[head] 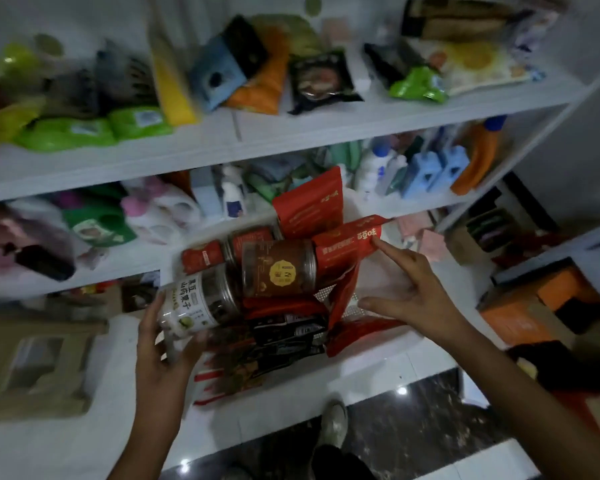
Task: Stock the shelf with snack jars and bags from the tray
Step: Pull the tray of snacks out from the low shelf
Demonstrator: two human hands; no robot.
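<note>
L hand [160, 341] is gripping the white-label jar [187, 306] at the tray's front-left, fingers curling round one side & thumb round the other, w/ the jar lying tilted on its side. R hand [416, 292] is spreading wide open, holding nothing, its index fingertip touching the top edge of a red bag [347, 242] and its thumb pointing left over the tray [381, 271]. The white tray is sitting in front of the shelf [291, 133], approx level w/ the lower boards; can't tell what is carrying it. Inside, a brown-label jar [278, 271] is lying on its side just beside the white-label one, w/ a red-label jar [246, 239] lying behind it. A red pouch [309, 202] is standing upright at the back, and dark packets [288, 330] are lying flat at the front, partly under the jars. The shelf's top board is carrying mixed snack bags [257, 81] in green, orange, blue & black; the board below is holding bottles [378, 168] & paper rolls [167, 213], all blurred. A shoe [333, 424] is showing on the dark floor [430, 427] below.
</note>
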